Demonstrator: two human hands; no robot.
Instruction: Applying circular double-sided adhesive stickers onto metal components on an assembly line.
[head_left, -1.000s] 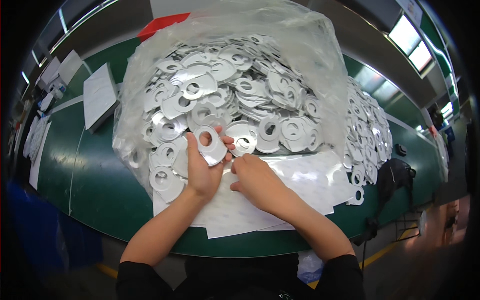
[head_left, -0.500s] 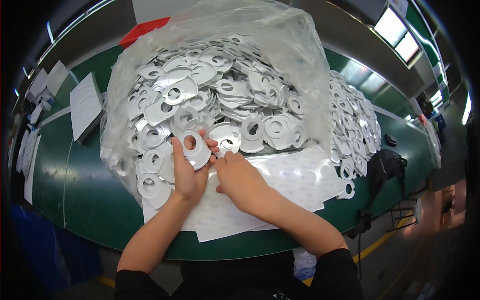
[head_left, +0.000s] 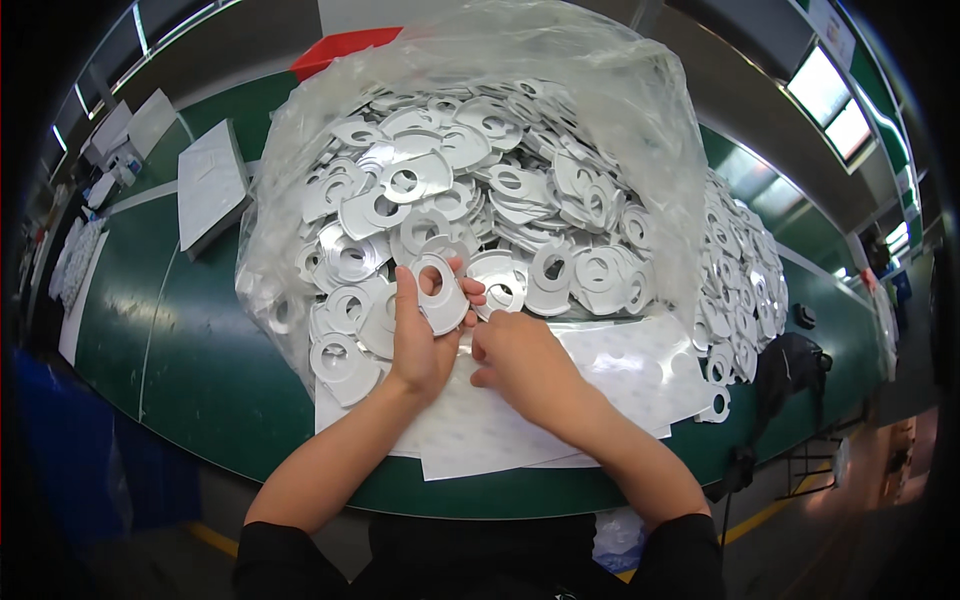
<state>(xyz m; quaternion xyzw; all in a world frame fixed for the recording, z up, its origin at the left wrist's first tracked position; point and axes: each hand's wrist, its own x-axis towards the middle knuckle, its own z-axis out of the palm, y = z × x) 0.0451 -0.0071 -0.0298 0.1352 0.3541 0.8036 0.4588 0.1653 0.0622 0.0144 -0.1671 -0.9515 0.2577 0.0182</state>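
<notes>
My left hand point(head_left: 425, 335) holds a flat white ring-shaped part point(head_left: 440, 293) with a round hole, pinched between thumb and fingers just above the table. My right hand point(head_left: 520, 362) rests beside it, fingers curled down on white backing sheets point(head_left: 620, 375) that lie on the green table point(head_left: 190, 370). Directly behind both hands a large clear plastic bag point(head_left: 620, 110) lies open, heaped with several identical white ring parts point(head_left: 480, 190).
More white ring parts point(head_left: 735, 270) are piled to the right of the bag. A stack of white sheets point(head_left: 210, 185) lies at the left, with a red object point(head_left: 345, 47) behind the bag. A dark stool or stand point(head_left: 790, 365) is at the right edge.
My left hand has kept the ring part and turned it slightly. My right hand has stayed next to it on the sheets. The view has shifted a little.
</notes>
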